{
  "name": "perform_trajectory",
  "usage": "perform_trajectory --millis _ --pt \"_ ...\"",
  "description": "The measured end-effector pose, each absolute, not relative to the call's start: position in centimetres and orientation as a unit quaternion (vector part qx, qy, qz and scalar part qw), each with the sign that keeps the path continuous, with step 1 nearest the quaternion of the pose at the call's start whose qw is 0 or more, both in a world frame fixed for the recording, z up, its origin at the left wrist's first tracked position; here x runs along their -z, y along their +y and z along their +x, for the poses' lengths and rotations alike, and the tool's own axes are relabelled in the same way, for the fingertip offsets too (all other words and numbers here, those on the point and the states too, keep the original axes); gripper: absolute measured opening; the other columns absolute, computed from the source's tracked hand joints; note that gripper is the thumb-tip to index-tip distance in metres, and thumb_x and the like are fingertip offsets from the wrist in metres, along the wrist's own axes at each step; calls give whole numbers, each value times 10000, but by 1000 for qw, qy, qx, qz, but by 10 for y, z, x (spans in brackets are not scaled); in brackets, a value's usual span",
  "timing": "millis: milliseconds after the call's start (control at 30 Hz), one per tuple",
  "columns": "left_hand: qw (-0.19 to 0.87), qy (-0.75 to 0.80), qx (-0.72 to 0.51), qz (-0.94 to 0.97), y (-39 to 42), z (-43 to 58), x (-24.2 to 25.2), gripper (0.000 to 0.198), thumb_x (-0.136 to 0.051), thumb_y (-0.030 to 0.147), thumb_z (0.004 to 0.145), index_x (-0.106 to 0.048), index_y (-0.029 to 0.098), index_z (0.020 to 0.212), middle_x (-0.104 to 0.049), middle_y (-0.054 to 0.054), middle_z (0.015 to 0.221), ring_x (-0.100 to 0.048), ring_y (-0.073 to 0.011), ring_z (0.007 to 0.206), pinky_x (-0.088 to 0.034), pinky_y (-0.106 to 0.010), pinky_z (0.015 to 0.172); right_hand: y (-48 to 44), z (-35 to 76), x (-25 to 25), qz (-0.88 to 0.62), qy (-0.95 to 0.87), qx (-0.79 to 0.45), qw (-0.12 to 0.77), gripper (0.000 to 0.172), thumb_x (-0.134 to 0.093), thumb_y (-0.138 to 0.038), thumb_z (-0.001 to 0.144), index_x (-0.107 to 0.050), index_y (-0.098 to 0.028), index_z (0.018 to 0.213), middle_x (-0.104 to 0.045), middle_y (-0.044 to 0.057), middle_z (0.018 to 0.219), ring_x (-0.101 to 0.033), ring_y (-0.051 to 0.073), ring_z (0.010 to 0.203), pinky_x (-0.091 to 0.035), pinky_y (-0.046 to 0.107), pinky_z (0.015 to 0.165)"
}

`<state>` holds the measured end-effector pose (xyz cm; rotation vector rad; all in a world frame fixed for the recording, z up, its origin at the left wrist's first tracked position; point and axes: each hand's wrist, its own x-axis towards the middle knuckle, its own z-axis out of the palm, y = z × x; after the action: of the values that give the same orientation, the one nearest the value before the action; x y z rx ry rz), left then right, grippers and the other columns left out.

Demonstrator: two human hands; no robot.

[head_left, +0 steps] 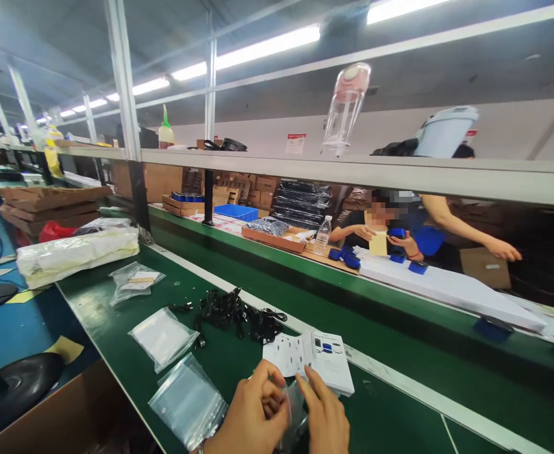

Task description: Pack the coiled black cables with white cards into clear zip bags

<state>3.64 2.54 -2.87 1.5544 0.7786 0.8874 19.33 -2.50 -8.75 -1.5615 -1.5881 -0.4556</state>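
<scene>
Between my hands is a small clear plastic bag (pixel 296 403), with something dark low down inside it that I cannot make out. My left hand (pixel 253 413) is closed in a pinch on the bag's left edge. On the other side, my right hand (pixel 327 416) has its fingers bent against the bag, its thumb hidden. Just beyond my fingertips lies a stack of printed leaflets (pixel 334 366), the top one partly unfolded. A heap of black cables (pixel 239 315) sits further back. Left of my left hand is a pile of flat clear zip bags (pixel 189 400).
More bagged white items (pixel 163 337) and a bag with a card (pixel 137 280) lie at the left. A sunken green conveyor (pixel 305 290) runs behind the pale rail. Across it, a person (pixel 376 233) handles a blue item. A shelf (pixel 281 165) spans overhead.
</scene>
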Motion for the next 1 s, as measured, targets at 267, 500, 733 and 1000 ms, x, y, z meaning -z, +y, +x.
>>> perform_trajectory --millis 267,500,733,1000 --pt "444 279 -401 751 17 32 25 78 -630 247 915 -594 207 859 -696 -16 741 -666 -151 673 -504 -237 665 -36 176 76 -600 -675 176 392 433 -625 -149 686 -566 -276 1096 -743 74 982 -654 422 1186 -487 602 1003" --pt "321 238 -432 809 7 25 5 233 -544 87 916 -701 205 790 -777 -36 842 -737 -167 786 -551 -246 758 -43 177 62 -592 -667 160 424 308 -609 -183 763 -550 -272 1051 -703 60 987 -606 387 1187 -451 599 1019" --pt "271 290 -301 867 -10 20 -15 218 -598 97 895 -789 169 818 -753 -63 892 -695 -173 847 -534 -258 801 -46 204 62 -510 -764 112 379 461 -703 -223 781 -642 -270 1236 -759 92 1160 -626 405 1205 -506 538 938" --pt "226 350 -142 898 -10 2 -30 324 -836 460 862 -803 148 941 -712 -47 892 -667 -182 820 -518 -273 744 -42 204 64 -437 -830 70 339 574 -663 -272 869 -538 -270 1429 -754 134 1198 -635 410 1226 -547 545 919"
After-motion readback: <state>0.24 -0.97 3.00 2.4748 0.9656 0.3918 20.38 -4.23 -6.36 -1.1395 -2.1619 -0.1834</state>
